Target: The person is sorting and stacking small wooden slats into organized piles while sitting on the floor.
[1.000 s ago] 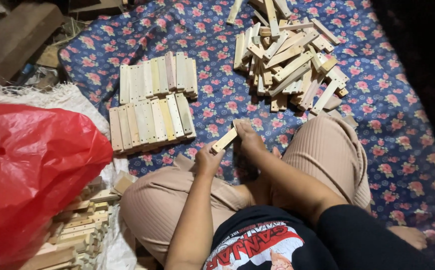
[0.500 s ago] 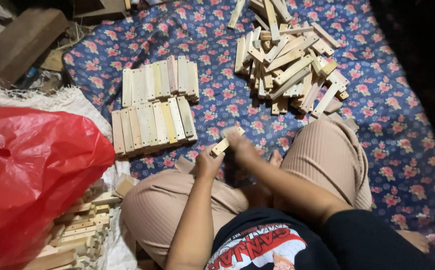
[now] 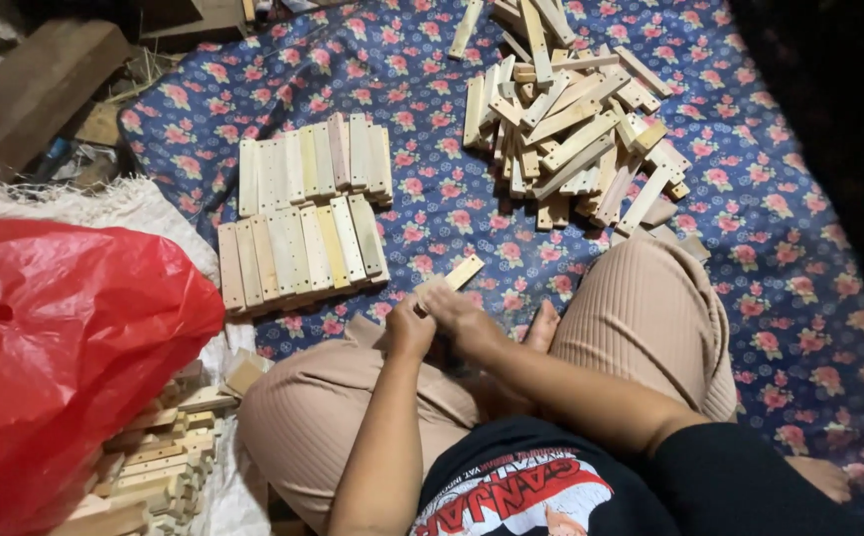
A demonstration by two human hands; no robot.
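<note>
Both my hands meet in front of my crossed legs on one small pale wooden block [image 3: 455, 275]. My left hand [image 3: 408, 328] grips its near end and my right hand [image 3: 455, 311] closes over it from the right. The block's far end sticks out toward the upper right. Just beyond it lie two neat rows of wooden blocks [image 3: 303, 213], side by side on the blue floral cloth [image 3: 780, 258]. A loose pile of wooden blocks [image 3: 571, 129] lies further right.
A red plastic bag [image 3: 60, 347] bulges at my left, with stacked wooden pieces [image 3: 154, 467] below it. A white woven sack [image 3: 104, 203] edges the cloth. A wooden plank [image 3: 40, 84] lies at the top left.
My hands and the block have stayed in front of my knees, shifting slightly; the block's free end now points up and right.
</note>
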